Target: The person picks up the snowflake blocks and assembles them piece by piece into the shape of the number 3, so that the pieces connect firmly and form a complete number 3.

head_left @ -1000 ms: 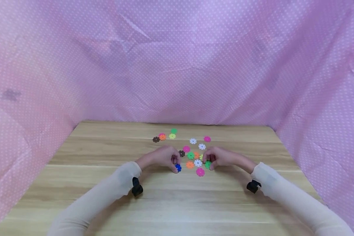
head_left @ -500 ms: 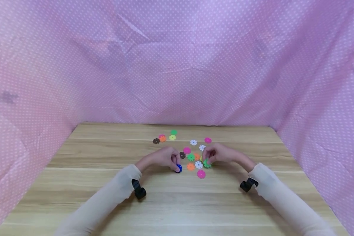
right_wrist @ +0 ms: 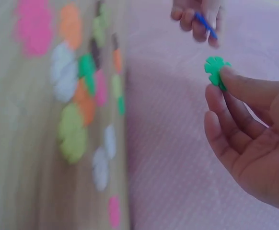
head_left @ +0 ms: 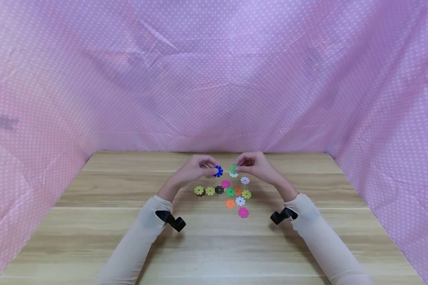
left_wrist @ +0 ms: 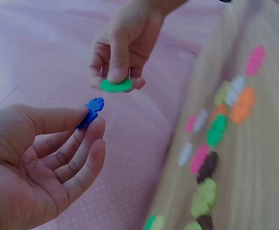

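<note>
Between thumb and fingertips my left hand (head_left: 197, 170) pinches a blue notched snowflake disc (head_left: 218, 171), held up off the table. My right hand (head_left: 255, 166) pinches a green notched snowflake disc (head_left: 234, 169), also lifted. A small gap separates the two discs in the head view. In the left wrist view the blue disc (left_wrist: 92, 112) appears nearly edge-on, with the green disc (left_wrist: 116, 86) beyond it. From the right wrist, the green disc (right_wrist: 217, 72) shows its petals, while the blue disc (right_wrist: 206, 26) looks thin and tilted.
Several loose discs lie on the wooden table (head_left: 214, 245): yellow (head_left: 199, 190), brown (head_left: 219, 190), pink (head_left: 243, 212), orange (head_left: 230, 204), white (head_left: 240, 201) and another green one (head_left: 230, 192). A pink dotted cloth (head_left: 214, 79) hangs behind the table.
Both hands have risen from the table and moved away from the person, the right hand also leftward, bringing the blue and green discs up and closer together. Several far discs are now hidden behind the hands.
</note>
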Demonstrator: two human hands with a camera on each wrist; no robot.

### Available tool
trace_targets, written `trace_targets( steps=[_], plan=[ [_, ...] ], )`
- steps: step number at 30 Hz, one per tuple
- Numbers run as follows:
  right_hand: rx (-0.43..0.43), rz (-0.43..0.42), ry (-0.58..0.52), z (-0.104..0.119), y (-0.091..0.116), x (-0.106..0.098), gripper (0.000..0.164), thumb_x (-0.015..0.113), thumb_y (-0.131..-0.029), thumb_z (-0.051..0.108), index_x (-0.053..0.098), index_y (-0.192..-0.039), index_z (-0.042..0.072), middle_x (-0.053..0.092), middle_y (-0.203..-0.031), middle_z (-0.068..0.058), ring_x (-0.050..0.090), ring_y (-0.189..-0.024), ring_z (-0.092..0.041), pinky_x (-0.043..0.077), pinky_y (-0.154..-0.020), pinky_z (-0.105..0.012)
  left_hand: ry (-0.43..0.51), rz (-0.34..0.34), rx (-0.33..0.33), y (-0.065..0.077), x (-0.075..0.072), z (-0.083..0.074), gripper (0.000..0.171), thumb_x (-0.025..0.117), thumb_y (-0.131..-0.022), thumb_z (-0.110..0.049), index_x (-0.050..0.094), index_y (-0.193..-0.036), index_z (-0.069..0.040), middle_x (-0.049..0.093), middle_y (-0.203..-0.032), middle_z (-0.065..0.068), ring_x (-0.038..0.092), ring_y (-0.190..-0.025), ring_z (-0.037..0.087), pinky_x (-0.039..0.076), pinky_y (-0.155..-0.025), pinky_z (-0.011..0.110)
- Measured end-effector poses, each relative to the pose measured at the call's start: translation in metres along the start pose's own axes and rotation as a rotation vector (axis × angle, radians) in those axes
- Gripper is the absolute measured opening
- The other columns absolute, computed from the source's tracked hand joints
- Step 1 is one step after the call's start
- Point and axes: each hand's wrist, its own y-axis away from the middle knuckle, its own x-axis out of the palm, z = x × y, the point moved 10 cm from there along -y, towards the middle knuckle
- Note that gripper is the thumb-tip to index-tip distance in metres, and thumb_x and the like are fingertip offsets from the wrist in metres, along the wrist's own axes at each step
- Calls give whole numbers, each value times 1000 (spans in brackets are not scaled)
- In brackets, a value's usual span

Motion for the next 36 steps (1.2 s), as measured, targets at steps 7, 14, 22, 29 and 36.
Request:
trace_targets(
  steps=[7, 14, 22, 29, 36],
  plan=[
    [-24, -134, -54, 21, -11, -6, 16, 77, -89, 4, 73, -104, -1, 74, -96, -18, 68, -80, -13, 60, -73, -24, 87, -114, 11, -5, -15, -13, 20, 69, -96, -6, 65, -113, 2, 70, -98, 11, 71, -96, 40, 63, -87, 45],
    [-101, -234, -58, 28, -15, -5, 14, 75, -90, 3, 73, -103, -2, 74, -97, -19, 68, -81, -11, 58, -72, -21, 153, -165, 0, -5, -18, -10, 23, 68, -96, -6, 62, -115, 5, 68, -99, 10, 71, -88, 22, 63, -86, 36],
    [-120, -236, -61, 25, -13, -5, 10, 73, -93, 3, 73, -101, -3, 74, -99, -23, 68, -79, -9, 59, -72, -23, 153, -188, 1, -10, -9, -11, 21, 67, -96, -4, 63, -115, 5, 68, -98, 10, 69, -84, 19, 63, -81, 30],
    [-154, -252, -35, 31, -11, -7, 8, 73, -92, 2, 74, -99, -2, 75, -100, -21, 69, -83, -15, 59, -73, -22, 193, -186, 9, -11, -5, -16, 20, 65, -98, -4, 62, -115, 6, 70, -96, 9, 69, -82, 14, 62, -81, 27],
    [-198, -270, -25, 35, -9, -4, 8, 74, -90, 0, 75, -98, -3, 75, -97, -21, 68, -81, -9, 59, -72, -23, 253, -178, -17, -7, -6, -13, 23, 66, -97, -3, 63, -118, 6, 69, -97, 7, 70, -83, 14, 63, -87, 33]
  ],
)
